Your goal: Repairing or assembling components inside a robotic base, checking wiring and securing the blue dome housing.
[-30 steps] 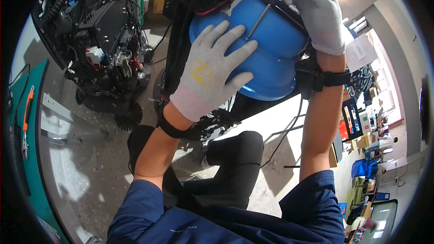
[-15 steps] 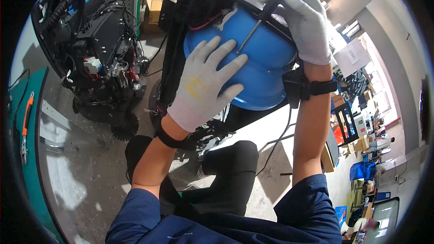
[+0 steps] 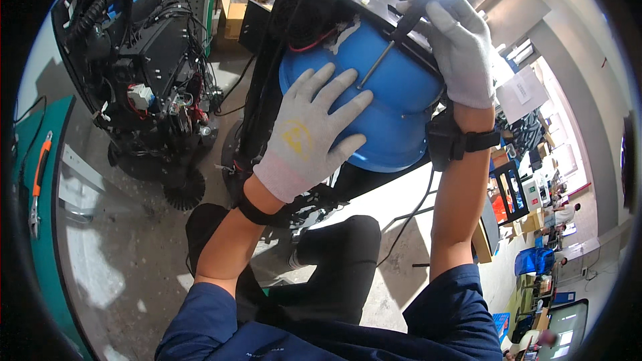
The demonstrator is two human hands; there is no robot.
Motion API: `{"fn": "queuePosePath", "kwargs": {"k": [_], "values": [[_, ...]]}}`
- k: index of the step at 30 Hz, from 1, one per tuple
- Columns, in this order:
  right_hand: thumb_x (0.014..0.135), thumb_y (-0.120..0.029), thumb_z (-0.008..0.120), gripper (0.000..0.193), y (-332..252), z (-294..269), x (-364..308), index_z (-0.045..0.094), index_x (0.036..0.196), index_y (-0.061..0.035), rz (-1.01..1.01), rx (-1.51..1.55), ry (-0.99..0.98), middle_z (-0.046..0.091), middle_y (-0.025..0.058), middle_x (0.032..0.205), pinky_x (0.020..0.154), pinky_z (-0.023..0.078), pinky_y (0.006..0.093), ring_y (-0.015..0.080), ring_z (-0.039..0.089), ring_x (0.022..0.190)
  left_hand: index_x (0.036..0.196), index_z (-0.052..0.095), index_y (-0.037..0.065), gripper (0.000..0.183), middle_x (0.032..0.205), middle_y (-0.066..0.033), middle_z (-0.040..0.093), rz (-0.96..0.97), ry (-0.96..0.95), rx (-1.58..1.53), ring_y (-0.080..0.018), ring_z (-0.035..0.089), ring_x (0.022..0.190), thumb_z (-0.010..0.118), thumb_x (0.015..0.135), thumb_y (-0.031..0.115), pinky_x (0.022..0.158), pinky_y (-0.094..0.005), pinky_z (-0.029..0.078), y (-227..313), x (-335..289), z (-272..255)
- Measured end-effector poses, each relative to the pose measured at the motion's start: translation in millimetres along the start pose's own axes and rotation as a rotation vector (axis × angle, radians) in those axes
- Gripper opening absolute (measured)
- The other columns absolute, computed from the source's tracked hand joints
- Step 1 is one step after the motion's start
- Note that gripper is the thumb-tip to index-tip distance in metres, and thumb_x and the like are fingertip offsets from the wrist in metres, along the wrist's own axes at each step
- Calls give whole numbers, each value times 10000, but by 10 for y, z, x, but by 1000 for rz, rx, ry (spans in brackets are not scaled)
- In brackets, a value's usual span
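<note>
A blue rounded plastic tank (image 3: 391, 120) sits in the black body of a machine (image 3: 264, 87). My left hand (image 3: 304, 127), in a pale grey work glove, lies with spread fingers against the tank's left side. In my gloved right hand (image 3: 458, 43) is a screwdriver (image 3: 376, 65), its dark handle wrapped by the fingers. The long metal shaft slants down to the left, and its tip is at the tank's surface near my left fingertips. Whether a screw is under the tip cannot be made out.
At the left stands another black machine (image 3: 154, 60) with exposed wires and a round brush (image 3: 184, 190). Orange-handled pliers (image 3: 41, 170) lie on a green bench (image 3: 50, 241) at the far left. A cardboard box (image 3: 234, 17) is behind; a cable (image 3: 408, 220) hangs at the right.
The whole view has shifted slightly, putting the machine and both hands a little lower. The screwdriver stays in my right hand with its tip at the tank, and my left hand remains spread.
</note>
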State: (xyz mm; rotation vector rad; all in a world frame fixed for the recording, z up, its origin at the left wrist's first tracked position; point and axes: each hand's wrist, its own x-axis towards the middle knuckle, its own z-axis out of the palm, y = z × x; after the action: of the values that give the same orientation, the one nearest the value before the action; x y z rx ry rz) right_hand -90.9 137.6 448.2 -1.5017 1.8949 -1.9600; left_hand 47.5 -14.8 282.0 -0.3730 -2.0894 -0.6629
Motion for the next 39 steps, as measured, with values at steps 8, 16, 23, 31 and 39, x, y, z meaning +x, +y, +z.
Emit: {"fn": "queuePosePath", "kwargs": {"k": [8,16,23,31,39], "values": [[995,-65,473,158,-25,-6,5,558,1100,19,-14,87,-92,673,243,1087,924,564,420,320,694,1024,1312,619,162,566,1432,-125,513,12,16,16,-403,427,1344,749,774,280,1127,-544,334,-9,20,5],[939,-49,650,205,-60,95,-31,616,1111,57,-37,-372,-20,717,171,996,852,578,299,192,704,931,1303,625,161,559,1424,-126,520,6,17,7,-400,429,1344,750,768,265,1128,-544,333,-6,23,1],[1027,-212,542,323,-35,169,-24,650,1160,61,-83,-322,-48,724,158,1039,877,561,293,181,699,958,1305,622,157,552,1413,-129,529,-4,30,2,-408,424,1342,748,780,272,1118,-542,338,4,42,-4],[1053,-375,452,465,-37,160,-21,704,1165,-1,-152,-694,62,650,26,761,786,452,249,99,546,724,1309,615,126,554,1389,-117,545,-10,71,-49,-405,444,1320,739,786,261,1103,-532,351,29,11,55],[963,-299,597,345,-283,180,11,750,1055,-4,-61,-917,-48,702,89,833,754,500,263,129,614,781,1287,644,161,506,1349,-105,573,-40,105,-25,-386,468,1296,735,794,232,1093,-507,366,6,30,33]]}}
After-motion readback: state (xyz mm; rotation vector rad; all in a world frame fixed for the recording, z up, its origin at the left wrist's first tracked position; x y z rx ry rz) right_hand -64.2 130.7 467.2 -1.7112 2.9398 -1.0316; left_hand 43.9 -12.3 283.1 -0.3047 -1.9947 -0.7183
